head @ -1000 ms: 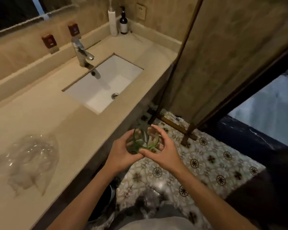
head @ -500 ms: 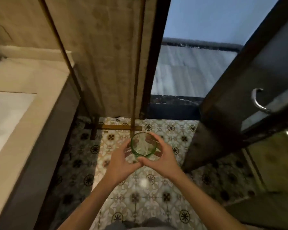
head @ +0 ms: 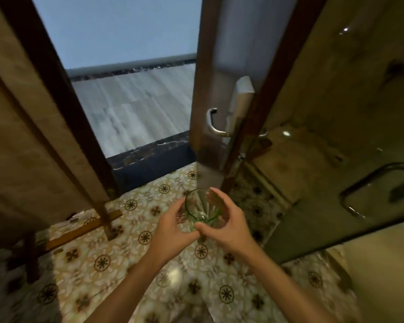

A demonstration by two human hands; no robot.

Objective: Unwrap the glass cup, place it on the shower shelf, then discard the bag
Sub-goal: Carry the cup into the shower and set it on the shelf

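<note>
The cup [head: 203, 209] is held upright over the patterned floor [head: 117, 259], just below the centre of the view, cupped between both hands. The left hand [head: 173, 231] is wrapped round its wall from eight o'clock, and the right hand [head: 229, 224] from four o'clock, with its thumb laid across the base and its fingers [head: 222, 197] curled over the far rim. No bag is seen on it, so it is judged unwrapped. Being thin, smooth green glass, it is likely light, rigid, slippery and easily chipped; it is best gripped round the wall low down, not pinched at the rim. Beyond, at twelve o'clock, a door edge with a handle [head: 214, 124] stands, and at two o'clock a glass panel [head: 336, 113]; no shelf can be made out.
</note>
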